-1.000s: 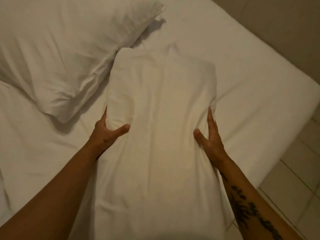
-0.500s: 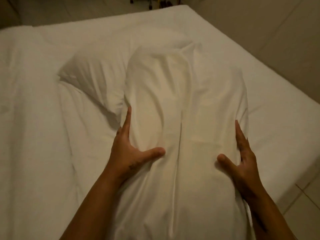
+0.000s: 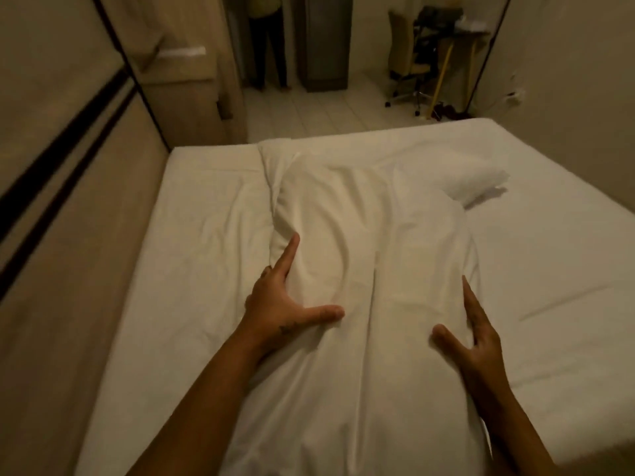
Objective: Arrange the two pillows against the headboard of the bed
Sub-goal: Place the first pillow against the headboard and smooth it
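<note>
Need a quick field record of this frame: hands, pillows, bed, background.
left hand: open, pressed on the held pillow's left side
right hand: open, pressed on its right side
held pillow: long, white, between both hands, above the bed
second pillow: on the bed behind it, mostly hidden
bed: white sheet
background: office chair, person's legs
</note>
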